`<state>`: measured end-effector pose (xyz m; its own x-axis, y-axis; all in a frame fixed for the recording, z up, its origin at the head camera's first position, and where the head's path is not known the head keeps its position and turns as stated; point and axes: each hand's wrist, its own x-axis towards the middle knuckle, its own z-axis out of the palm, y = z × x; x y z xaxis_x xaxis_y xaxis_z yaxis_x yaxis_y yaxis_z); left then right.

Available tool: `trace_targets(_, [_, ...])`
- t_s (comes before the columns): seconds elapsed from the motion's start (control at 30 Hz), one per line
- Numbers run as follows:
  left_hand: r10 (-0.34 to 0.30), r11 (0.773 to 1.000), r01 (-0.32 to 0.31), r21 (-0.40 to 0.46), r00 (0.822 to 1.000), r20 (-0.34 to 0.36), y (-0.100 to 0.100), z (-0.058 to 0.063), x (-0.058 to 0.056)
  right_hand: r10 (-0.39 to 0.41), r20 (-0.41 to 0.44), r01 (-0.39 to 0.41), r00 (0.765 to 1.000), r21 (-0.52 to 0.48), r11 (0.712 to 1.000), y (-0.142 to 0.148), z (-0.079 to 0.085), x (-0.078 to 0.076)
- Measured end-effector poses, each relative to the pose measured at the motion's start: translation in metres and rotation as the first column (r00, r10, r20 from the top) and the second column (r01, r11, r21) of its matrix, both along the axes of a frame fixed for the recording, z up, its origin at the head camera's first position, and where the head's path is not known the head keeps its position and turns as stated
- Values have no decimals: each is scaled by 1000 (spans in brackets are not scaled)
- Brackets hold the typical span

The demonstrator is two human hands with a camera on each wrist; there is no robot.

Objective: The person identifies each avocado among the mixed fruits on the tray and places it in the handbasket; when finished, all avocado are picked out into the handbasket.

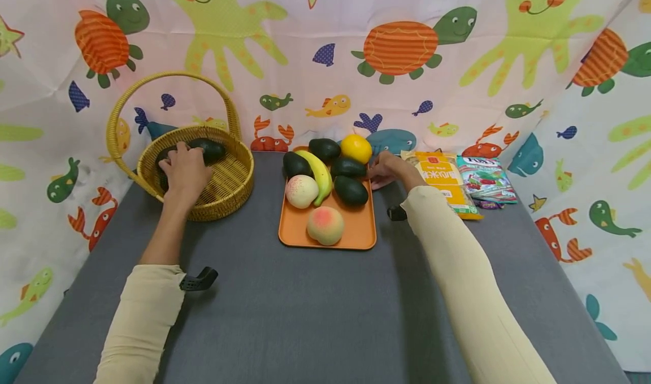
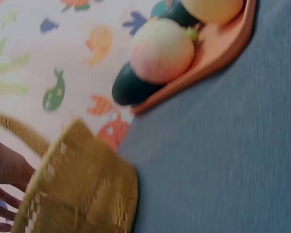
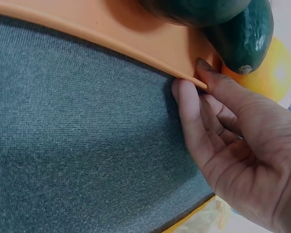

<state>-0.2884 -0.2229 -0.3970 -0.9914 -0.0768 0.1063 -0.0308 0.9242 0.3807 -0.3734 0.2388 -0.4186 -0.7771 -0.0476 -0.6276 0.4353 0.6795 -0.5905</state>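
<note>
Right hand (image 1: 386, 169) pinches tray (image 1: 354, 230) edge; left hand (image 1: 186, 172) inside basket (image 1: 224, 204), grip unclear; table (image 1: 267, 203) gap between.

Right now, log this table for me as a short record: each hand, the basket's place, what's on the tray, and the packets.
Left hand: in the wicker basket, at dark green pieces; grip unclear
Right hand: pinches the orange tray by its right edge
Basket place: left of the tray
On tray: four dark green pieces, banana, two peaches, yellow fruit
Packets: yellow packet, teal packet, small purple packet, right of the tray
</note>
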Motion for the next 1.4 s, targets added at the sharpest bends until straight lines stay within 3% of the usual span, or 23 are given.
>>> trace_targets(0.13, [-54,998,56,26,997,-51,28,8,1,15,1,-15,1000,8,1000,-3,3,3])
trace_targets(0.3, [-164,984,169,56,983,-77,69,15,-1,18,30,-18,999,30,999,-3,7,3])
trace_targets(0.53, [-318,932,322,166,947,-53,118,22,-1,40,23,-41,999,28,999,0,5,1])
trace_targets(0.67, [-452,870,443,217,892,-8,146,21,-1,29,22,-30,999,20,999,0,3,2])
trace_targets(0.77, [-551,814,530,237,834,28,167,18,-2,18,26,-18,1000,18,1000,0,2,1])
trace_targets(0.87, [-614,777,588,226,787,64,185,17,-3,17,25,-17,1000,19,1000,-2,5,3])
trace_targets(0.97, [-649,756,621,208,753,109,200,17,-4,14,29,-15,999,20,1000,-2,9,4])
trace_targets(1.07, [-665,746,640,183,730,158,212,18,-4,11,40,-12,999,21,1000,-2,11,4])
trace_targets(1.17, [-657,753,642,149,719,226,222,17,-5,6,44,-7,999,26,1000,-1,12,4])
trace_targets(1.3, [-620,771,634,64,723,305,235,15,-5,11,42,-12,999,30,999,0,11,2])
trace_targets(1.4, [-579,793,609,19,745,332,246,12,-4,16,38,-18,999,33,999,1,9,1])
